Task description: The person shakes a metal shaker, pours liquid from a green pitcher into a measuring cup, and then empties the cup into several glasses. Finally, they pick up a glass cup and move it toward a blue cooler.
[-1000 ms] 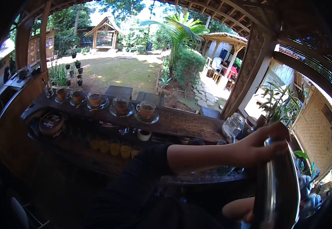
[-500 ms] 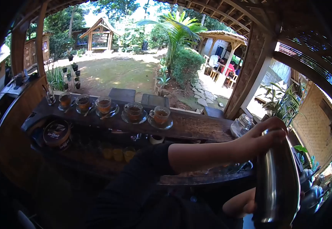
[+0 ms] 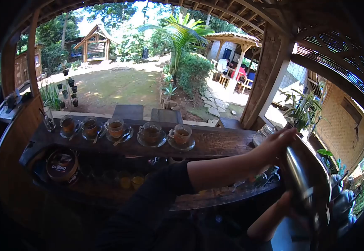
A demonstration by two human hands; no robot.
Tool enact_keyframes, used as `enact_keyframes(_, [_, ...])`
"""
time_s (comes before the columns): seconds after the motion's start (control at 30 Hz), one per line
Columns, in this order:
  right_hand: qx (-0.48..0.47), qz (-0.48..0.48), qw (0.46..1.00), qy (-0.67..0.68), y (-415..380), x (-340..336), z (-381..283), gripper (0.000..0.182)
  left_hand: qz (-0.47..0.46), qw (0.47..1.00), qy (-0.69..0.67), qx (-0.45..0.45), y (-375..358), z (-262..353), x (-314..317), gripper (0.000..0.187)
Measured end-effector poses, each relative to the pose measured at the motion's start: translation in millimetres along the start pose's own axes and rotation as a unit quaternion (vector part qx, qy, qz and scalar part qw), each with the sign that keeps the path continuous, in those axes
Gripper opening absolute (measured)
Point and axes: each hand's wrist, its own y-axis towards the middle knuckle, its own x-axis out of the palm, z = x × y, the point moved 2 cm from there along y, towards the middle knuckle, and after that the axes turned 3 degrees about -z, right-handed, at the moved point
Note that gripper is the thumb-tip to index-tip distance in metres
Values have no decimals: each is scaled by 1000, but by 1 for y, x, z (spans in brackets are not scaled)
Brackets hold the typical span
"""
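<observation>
At the right, a tall shiny metal container stands tilted, dark with bright reflections. My left hand is closed over its upper end, the forearm stretched across the counter. My right hand is pressed against the container's side lower down, its fingers partly hidden. A lidded glass jar sits just behind my left hand. Farther left, several glass cups of brown drink, one of them a cup nearest the container, rest on saucers in a row.
The dark wooden counter spans the middle. A round brown tub and glasses of yellow drink are on the lower shelf. Metal kettles are at the far right. Beyond a post, people sit under a pavilion.
The metal container has tilted more, its top now farther left. My left hand moved slightly left with it, and my right hand rose along its side. The view has shifted a little.
</observation>
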Motion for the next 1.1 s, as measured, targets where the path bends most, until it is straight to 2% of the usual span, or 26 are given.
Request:
enact_keyframes(0.03, [28,-8,999,-23,3,15,-1,90,58,996,9,-61,4,-5,-20,52])
enact_keyframes(0.1, [74,-15,996,-41,14,34,-3,89,53,986,-115,-112,26,-59,-73,52])
enact_keyframes(0.17, [0,18,995,-103,24,17,-16,92,96,980,-112,-131,3,-43,-35,53])
enact_keyframes(0.2, [-56,-109,982,-143,25,-18,-3,93,30,988,-108,-107,-5,-31,-19,55])
enact_keyframes(0.23, [-118,-232,952,-162,25,-52,10,94,29,992,-93,-82,-13,-15,1,56])
enact_keyframes(0.3, [-154,-492,843,-156,16,-92,42,95,-95,993,-24,65,-23,4,25,54])
enact_keyframes(0.33, [-132,-395,904,-97,10,-74,29,97,-146,964,117,186,-24,8,20,51])
enact_keyframes(0.37, [-105,-293,950,-35,1,-49,11,99,-97,947,159,263,-21,5,13,51])
enact_keyframes(0.4, [-75,-186,979,28,-5,-21,-5,101,-35,968,119,216,-8,-9,-5,52])
enact_keyframes(0.43, [-60,-109,992,6,-9,-4,0,101,31,982,79,169,2,-21,-23,52])
enact_keyframes(0.5, [-7,-48,994,-99,-11,12,24,101,159,987,-14,-38,-4,-28,-44,50])
enact_keyframes(0.57, [21,-10,994,-110,14,18,10,97,183,982,16,-55,-11,-26,-40,49])
enact_keyframes(0.6, [53,-36,997,47,5,7,15,96,112,992,52,14,-13,-20,-30,45])
enact_keyframes(0.63, [41,-17,993,111,2,-9,17,101,41,992,86,82,-14,-15,-20,40])
enact_keyframes(0.67, [26,2,984,176,-1,-24,18,106,-26,963,181,196,-15,-10,-11,42])
enact_keyframes(0.7, [9,18,971,239,-3,-39,19,113,-90,912,253,309,-20,2,7,45])
enact_keyframes(0.77, [-38,-37,990,131,-11,-34,30,109,-100,922,218,303,-12,1,23,51])
enact_keyframes(0.83, [-79,-97,992,23,-17,-23,41,106,-3,972,158,172,11,-9,14,53])
enact_keyframes(0.9, [-66,-72,992,-74,1,-6,51,103,69,996,47,-15,40,-38,-26,51])
enact_keyframes(0.93, [-33,-12,992,-122,18,4,51,101,118,990,75,-35,36,-39,-27,49])
enact_keyframes(0.97, [-3,1,994,-106,23,4,54,101,115,990,77,-38,32,-38,-21,49])
enact_keyframes(1.0, [16,-13,999,-39,20,-8,52,100,87,985,146,-34,28,-36,-10,48])
enact_keyframes(1.1, [61,-35,967,243,1,-55,40,99,-40,979,164,115,23,-37,28,53])
